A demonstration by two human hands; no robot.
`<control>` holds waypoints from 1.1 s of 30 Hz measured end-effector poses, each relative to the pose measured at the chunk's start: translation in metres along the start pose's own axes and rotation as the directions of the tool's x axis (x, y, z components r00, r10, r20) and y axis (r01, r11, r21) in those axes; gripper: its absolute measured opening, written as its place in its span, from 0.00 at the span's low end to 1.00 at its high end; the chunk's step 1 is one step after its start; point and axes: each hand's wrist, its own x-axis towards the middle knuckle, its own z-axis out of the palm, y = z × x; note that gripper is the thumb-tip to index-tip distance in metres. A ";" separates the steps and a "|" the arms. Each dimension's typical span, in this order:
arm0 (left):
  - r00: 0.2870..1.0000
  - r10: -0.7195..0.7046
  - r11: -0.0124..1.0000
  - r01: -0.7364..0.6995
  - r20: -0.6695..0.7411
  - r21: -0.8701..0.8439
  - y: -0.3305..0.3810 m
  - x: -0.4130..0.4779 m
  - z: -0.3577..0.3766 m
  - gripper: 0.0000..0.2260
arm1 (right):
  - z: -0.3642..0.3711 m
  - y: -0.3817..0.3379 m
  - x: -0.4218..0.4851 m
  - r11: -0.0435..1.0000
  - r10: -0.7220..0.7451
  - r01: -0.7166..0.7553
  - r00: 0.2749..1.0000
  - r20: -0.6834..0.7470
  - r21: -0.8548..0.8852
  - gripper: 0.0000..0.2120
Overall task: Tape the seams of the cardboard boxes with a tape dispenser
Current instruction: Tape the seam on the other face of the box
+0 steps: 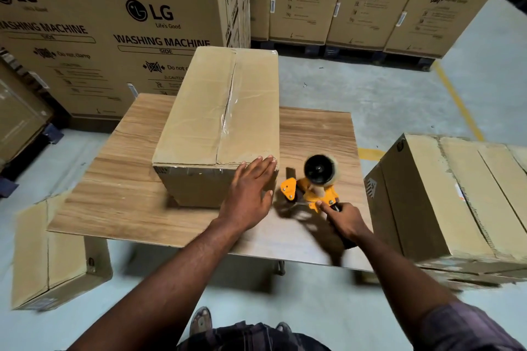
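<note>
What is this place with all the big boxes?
Most likely a warehouse. Tall washing machine boxes stand in rows on pallets, a yellow line marks the concrete floor, and a cardboard box sits on a table beside a tape dispenser.

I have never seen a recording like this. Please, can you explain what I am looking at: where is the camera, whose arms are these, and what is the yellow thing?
There is no machine here. A person wears a camera on the head, so the one picture looks forward and down at that person's own two arms. On the wooden table stands a closed cardboard box. Some clear tape already shines along its top seam. The left hand is open, fingers straight, at the box's near right corner. The right hand grips the handle of the yellow thing, a tape dispenser, just right of the box. This tool rolls out tape. Large washing machine cartons stand behind.
</note>
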 end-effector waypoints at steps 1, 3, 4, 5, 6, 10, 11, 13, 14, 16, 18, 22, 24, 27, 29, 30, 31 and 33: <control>1.000 0.002 1.000 -0.002 -0.001 -0.004 0.000 0.000 0.000 0.32 | 0.010 0.001 0.000 0.990 0.095 -0.092 0.995 -0.023 0.105 0.32; 1.000 0.002 1.000 -0.002 -0.005 -0.011 -0.001 0.001 0.000 0.31 | 0.026 0.001 0.003 0.904 0.238 -0.235 0.971 0.037 0.356 0.35; 1.000 -0.004 1.000 0.004 -0.007 -0.018 -0.001 0.001 0.000 0.31 | 0.033 -0.003 0.003 0.823 0.277 -0.299 0.954 0.119 0.482 0.32; 1.000 -0.011 1.000 0.011 -0.009 -0.026 0.000 0.002 -0.001 0.31 | 0.040 -0.007 0.002 0.726 0.276 -0.352 0.936 0.219 0.591 0.28; 1.000 -0.016 0.999 0.015 -0.011 -0.028 0.001 0.003 -0.001 0.31 | 0.045 -0.012 0.002 0.628 0.245 -0.395 0.918 0.312 0.670 0.26; 0.999 -0.003 1.000 0.003 -0.033 -0.010 0.001 0.006 -0.005 0.30 | 0.061 -0.027 0.011 0.570 0.232 -0.420 0.907 0.352 0.707 0.28; 0.999 0.005 1.000 -0.005 -0.037 -0.011 0.001 0.006 -0.007 0.30 | 0.060 -0.034 0.011 0.702 0.253 -0.389 0.919 0.301 0.597 0.30; 1.000 0.021 0.999 -0.022 -0.017 -0.040 -0.003 0.009 -0.010 0.29 | 0.053 -0.052 -0.003 0.959 0.233 -0.259 0.953 0.195 0.119 0.30; 1.000 0.025 0.997 -0.025 0.004 -0.079 -0.005 0.012 -0.012 0.28 | 0.048 -0.063 -0.013 0.974 0.173 -0.148 0.975 0.138 -0.172 0.29; 0.999 0.007 0.979 0.001 0.038 -0.203 -0.011 0.022 -0.021 0.23 | 0.043 -0.081 -0.023 0.946 -0.011 0.029 0.998 0.056 -0.323 0.23; 0.997 -0.049 0.937 0.066 0.060 -0.343 -0.020 0.033 -0.033 0.16 | 0.050 -0.097 -0.030 0.979 -0.201 0.201 0.980 0.012 -0.026 0.15; 0.988 -0.105 0.892 0.144 0.113 -0.428 -0.030 0.046 -0.047 0.10 | 0.087 -0.115 -0.025 0.732 -0.251 0.238 0.965 -0.072 0.638 0.19; 0.985 -0.121 0.874 0.165 0.123 -0.457 -0.031 0.047 -0.047 0.10 | 0.104 -0.127 -0.033 0.709 -0.219 0.250 0.967 -0.131 0.659 0.24; 0.987 -0.123 0.872 0.157 0.103 -0.465 -0.031 0.046 -0.044 0.11 | 0.121 -0.140 -0.044 0.699 -0.146 0.284 0.955 -0.258 0.657 0.22; 0.989 -0.123 0.871 0.148 0.083 -0.467 -0.030 0.045 -0.042 0.10 | 0.129 -0.143 -0.046 0.713 -0.138 0.319 0.937 -0.321 0.625 0.22; 0.989 -0.125 0.870 0.146 0.076 -0.472 -0.029 0.045 -0.041 0.10 | 0.132 -0.143 -0.047 0.727 -0.139 0.332 0.928 -0.345 0.600 0.22; 0.989 -0.126 0.867 0.145 0.071 -0.476 -0.028 0.044 -0.041 0.10 | 0.135 -0.143 -0.047 0.742 -0.143 0.346 0.919 -0.368 0.574 0.22; 0.989 -0.129 0.863 0.147 0.070 -0.483 -0.028 0.043 -0.041 0.10 | 0.140 -0.143 -0.046 0.772 -0.150 0.365 0.900 -0.409 0.520 0.22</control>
